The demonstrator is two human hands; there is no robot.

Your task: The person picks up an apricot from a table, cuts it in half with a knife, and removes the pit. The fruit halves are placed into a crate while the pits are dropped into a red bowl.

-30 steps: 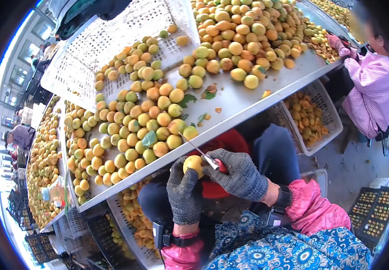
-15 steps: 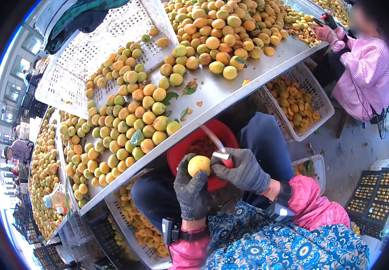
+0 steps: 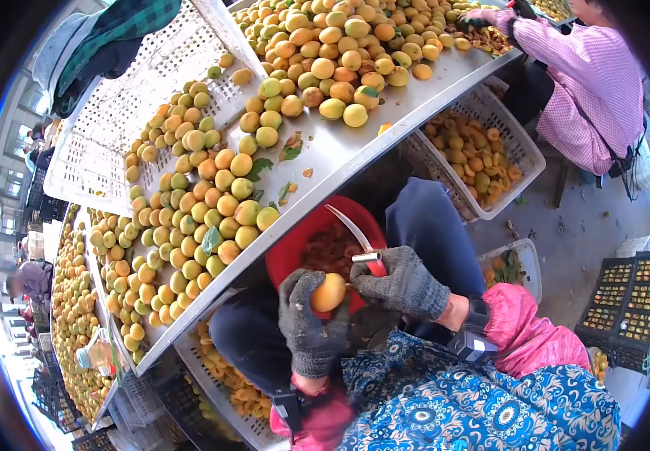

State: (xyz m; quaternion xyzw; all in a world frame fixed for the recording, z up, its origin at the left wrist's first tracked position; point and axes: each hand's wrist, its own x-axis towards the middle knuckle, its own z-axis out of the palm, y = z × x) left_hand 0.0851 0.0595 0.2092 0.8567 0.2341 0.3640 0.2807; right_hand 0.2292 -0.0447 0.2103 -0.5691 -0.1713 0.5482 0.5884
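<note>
In a dark grey knitted glove, my left hand (image 3: 308,322) is closed around a yellow-orange apricot (image 3: 329,292). My right hand (image 3: 406,283), gloved alike, grips the red handle of a curved knife (image 3: 352,227), its blade pointing up and to the left, apart from the fruit. Both hands are above my lap, close together. Just beyond them a red basin (image 3: 283,252) holds orange-brown pieces. A metal table (image 3: 325,161) in front bears a large spread of whole apricots (image 3: 204,195) with some loose leaves.
White crates of cut apricots stand under the table, one at the right (image 3: 526,150) and one at the left (image 3: 253,432). A white perforated crate (image 3: 88,177) lies tipped on the table. Black trays (image 3: 625,301) are at far right. A co-worker in a pink checked top (image 3: 592,83) sits at upper right.
The view has shifted a little. The apricot has turned and dropped slightly in my left hand, and the knife blade is sharper to see. The co-worker's arm now reaches over the fruit.
</note>
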